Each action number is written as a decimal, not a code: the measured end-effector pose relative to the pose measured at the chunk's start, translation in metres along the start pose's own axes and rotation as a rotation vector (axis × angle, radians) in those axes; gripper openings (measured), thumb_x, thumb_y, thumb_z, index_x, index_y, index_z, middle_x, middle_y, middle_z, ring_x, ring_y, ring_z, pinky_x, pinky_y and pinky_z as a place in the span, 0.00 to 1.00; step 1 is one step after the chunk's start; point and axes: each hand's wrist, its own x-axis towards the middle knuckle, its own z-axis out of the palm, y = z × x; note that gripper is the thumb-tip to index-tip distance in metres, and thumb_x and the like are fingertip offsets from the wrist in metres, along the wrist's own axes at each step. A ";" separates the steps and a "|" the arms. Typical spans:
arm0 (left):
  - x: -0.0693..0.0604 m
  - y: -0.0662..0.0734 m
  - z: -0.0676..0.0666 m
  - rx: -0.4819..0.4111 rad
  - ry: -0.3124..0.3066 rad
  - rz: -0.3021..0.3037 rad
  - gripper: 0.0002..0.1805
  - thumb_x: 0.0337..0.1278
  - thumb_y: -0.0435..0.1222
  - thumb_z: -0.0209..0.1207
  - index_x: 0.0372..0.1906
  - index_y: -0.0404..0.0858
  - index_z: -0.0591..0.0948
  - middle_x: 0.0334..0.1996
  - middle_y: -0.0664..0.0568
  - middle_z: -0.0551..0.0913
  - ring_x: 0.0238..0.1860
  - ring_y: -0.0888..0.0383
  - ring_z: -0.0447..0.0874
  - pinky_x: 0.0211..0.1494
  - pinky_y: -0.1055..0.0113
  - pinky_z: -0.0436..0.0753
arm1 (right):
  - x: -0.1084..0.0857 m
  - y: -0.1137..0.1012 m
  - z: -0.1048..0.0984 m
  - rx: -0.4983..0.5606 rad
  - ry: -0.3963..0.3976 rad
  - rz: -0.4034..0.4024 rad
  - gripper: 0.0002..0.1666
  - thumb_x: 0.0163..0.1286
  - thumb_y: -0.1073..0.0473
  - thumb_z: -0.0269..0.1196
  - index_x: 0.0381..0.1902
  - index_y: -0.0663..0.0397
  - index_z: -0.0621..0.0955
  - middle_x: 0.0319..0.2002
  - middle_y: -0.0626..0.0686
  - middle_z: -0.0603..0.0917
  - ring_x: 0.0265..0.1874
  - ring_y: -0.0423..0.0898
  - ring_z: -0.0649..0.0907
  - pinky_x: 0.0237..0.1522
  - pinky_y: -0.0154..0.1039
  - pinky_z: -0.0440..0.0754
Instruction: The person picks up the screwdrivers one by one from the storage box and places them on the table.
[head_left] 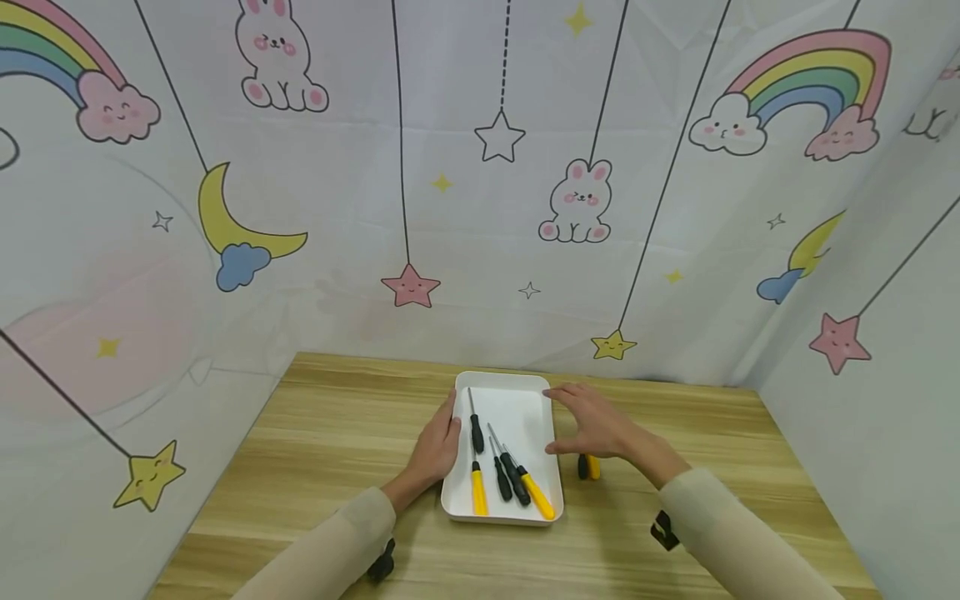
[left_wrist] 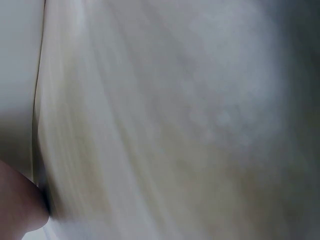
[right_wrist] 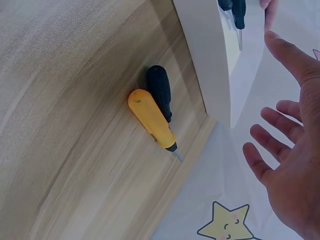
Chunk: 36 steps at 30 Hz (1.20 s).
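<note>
A white tray [head_left: 517, 407] lies on the table with several screwdrivers in it. Among them are a black-handled screwdriver [head_left: 477, 435] at the upper left, a yellow-handled one [head_left: 479, 490] below it and another yellow-handled one [head_left: 537, 495] at the lower right. My left hand [head_left: 435, 446] grips the tray's left side, thumb at the rim. Over the right rim, my right hand [head_left: 596, 421] is spread with nothing in it. Beneath that hand, beside the tray, a yellow-handled screwdriver [right_wrist: 152, 120] and a black-handled screwdriver [right_wrist: 159, 92] lie together on the table.
The wooden table [head_left: 337, 433] reaches back to a white curtain [head_left: 465, 225] printed with rabbits, stars and rainbows. Another curtain [head_left: 900, 433] hangs along the right side. The left wrist view is mostly blurred.
</note>
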 end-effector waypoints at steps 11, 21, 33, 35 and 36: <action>0.000 0.001 0.000 0.007 -0.006 -0.008 0.31 0.84 0.31 0.42 0.83 0.28 0.55 0.82 0.36 0.59 0.81 0.38 0.57 0.82 0.42 0.57 | 0.008 -0.010 -0.001 -0.014 -0.021 0.009 0.56 0.60 0.34 0.78 0.79 0.54 0.71 0.76 0.62 0.72 0.74 0.64 0.71 0.72 0.67 0.70; 0.000 -0.001 0.000 0.013 -0.009 -0.008 0.31 0.84 0.31 0.42 0.83 0.28 0.55 0.82 0.35 0.59 0.82 0.38 0.57 0.82 0.42 0.57 | 0.019 -0.020 0.006 -0.004 -0.019 -0.023 0.57 0.60 0.34 0.78 0.79 0.55 0.71 0.75 0.60 0.73 0.73 0.61 0.72 0.73 0.63 0.71; 0.001 -0.002 0.001 -0.009 0.004 0.004 0.31 0.83 0.31 0.43 0.83 0.27 0.56 0.82 0.35 0.59 0.81 0.38 0.58 0.82 0.43 0.57 | 0.033 -0.029 0.019 0.036 -0.006 -0.062 0.57 0.60 0.36 0.79 0.79 0.56 0.70 0.75 0.58 0.73 0.72 0.61 0.73 0.72 0.63 0.72; 0.002 -0.003 0.001 -0.008 0.001 0.001 0.31 0.83 0.31 0.43 0.83 0.28 0.56 0.82 0.36 0.59 0.81 0.38 0.58 0.83 0.43 0.57 | 0.034 -0.031 0.020 0.038 -0.006 -0.063 0.57 0.60 0.36 0.78 0.79 0.57 0.70 0.75 0.58 0.73 0.72 0.62 0.72 0.72 0.63 0.72; 0.002 -0.004 0.001 -0.006 0.000 0.000 0.31 0.83 0.31 0.43 0.83 0.28 0.56 0.82 0.36 0.59 0.81 0.38 0.57 0.83 0.43 0.57 | 0.035 -0.032 0.020 0.038 -0.008 -0.060 0.57 0.60 0.36 0.78 0.79 0.56 0.71 0.75 0.58 0.73 0.73 0.61 0.72 0.72 0.63 0.71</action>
